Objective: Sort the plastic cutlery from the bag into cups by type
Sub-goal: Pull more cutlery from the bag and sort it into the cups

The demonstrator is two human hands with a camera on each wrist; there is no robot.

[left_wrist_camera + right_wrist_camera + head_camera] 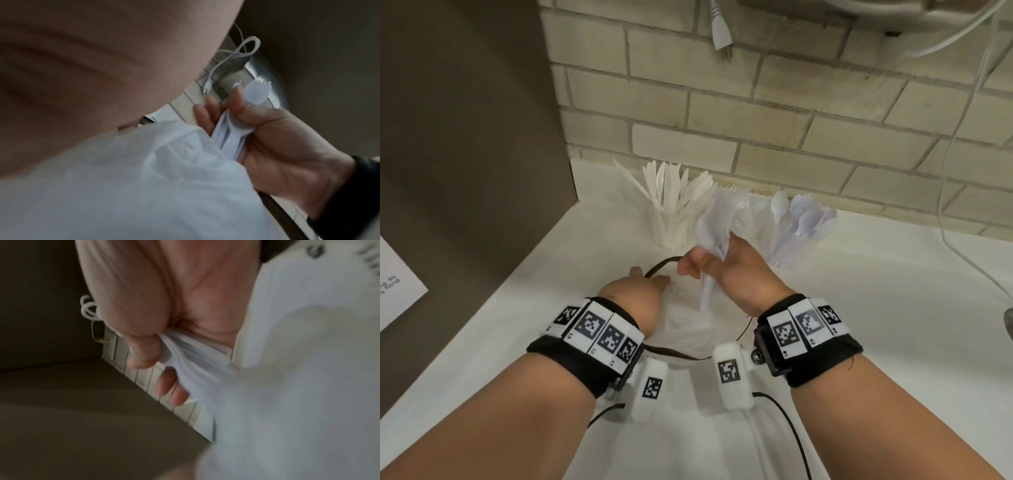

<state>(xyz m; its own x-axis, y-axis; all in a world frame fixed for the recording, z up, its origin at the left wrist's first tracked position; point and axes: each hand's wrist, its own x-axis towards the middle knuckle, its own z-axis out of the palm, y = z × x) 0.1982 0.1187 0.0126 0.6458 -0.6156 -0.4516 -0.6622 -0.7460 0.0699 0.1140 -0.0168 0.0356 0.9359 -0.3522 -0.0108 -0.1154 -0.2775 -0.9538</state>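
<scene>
My right hand (726, 270) grips a bundle of white plastic forks (714, 222), heads up and handles down, just above the bag. The fork tines (259, 88) show above its fingers (238, 104) in the left wrist view; the right wrist view is blurred and shows only the handles (185, 347) in the fist. My left hand (633, 298) holds the dark-rimmed edge of the translucent white bag (688, 330) on the counter. Behind stand three clear cups: knives (671, 212) on the left, forks (746, 209) in the middle, spoons (799, 222) on the right.
A brown panel (465, 137) bounds the white counter (876, 291) on the left, a brick wall (756, 120) at the back. A plug (722, 34) hangs above the cups. A white cable (945, 205) runs down on the right. A sheet of paper (397, 287) is at the left edge.
</scene>
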